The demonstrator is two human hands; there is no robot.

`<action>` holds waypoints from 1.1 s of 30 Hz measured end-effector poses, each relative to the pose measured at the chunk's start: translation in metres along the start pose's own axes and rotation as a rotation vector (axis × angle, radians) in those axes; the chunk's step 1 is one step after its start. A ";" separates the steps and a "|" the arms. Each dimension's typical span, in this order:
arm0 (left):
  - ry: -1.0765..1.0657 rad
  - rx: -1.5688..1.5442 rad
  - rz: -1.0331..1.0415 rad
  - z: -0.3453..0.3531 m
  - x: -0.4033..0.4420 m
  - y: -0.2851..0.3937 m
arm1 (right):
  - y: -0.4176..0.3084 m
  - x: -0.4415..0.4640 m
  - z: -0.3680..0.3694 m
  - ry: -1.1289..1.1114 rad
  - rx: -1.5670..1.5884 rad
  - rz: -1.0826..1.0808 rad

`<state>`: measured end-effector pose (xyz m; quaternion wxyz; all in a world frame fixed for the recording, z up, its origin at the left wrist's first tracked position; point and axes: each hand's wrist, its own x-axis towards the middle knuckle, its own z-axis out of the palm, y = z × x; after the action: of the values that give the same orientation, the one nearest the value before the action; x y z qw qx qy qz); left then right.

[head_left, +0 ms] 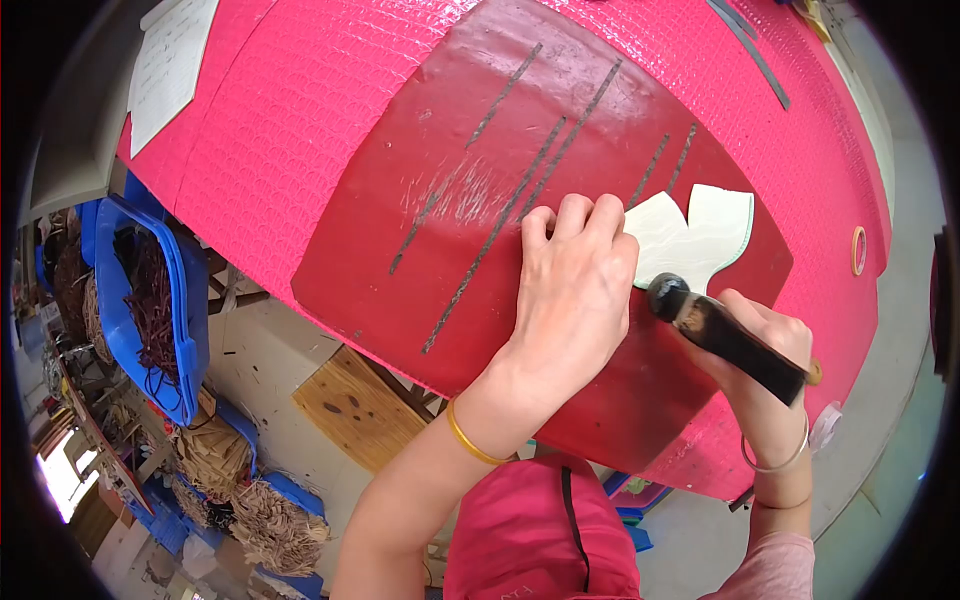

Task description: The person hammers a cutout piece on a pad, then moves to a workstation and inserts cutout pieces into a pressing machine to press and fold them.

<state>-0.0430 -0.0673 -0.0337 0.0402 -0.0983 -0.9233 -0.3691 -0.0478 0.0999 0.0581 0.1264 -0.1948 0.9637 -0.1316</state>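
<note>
My left hand rests on the dark red mat, its fingers curled down at the left edge of a white cut piece; whether they pinch it is hidden. That piece has a notch at its top and a green line along its right edge. My right hand is wrapped round a hammer with a rounded dark head, which lies just below the white piece. Several dark strips run slantwise across the mat.
The mat lies on a pink textured table cover. Papers are at the top left, a tape roll at the right. Loose dark strips lie at the top right. Below left stand a blue basket and a wooden stool.
</note>
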 end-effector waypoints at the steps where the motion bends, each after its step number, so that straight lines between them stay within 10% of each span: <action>1: -0.009 -0.002 -0.004 -0.001 0.001 0.000 | 0.001 0.002 0.004 0.017 0.000 -0.021; 33: -0.078 -0.018 0.139 -0.010 0.009 -0.019 | -0.010 0.008 0.003 0.005 -0.030 -0.015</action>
<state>-0.0563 -0.0864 -0.0381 0.0288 -0.1766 -0.9118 -0.3696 -0.0506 0.0869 0.0564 0.1199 -0.2034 0.9644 -0.1187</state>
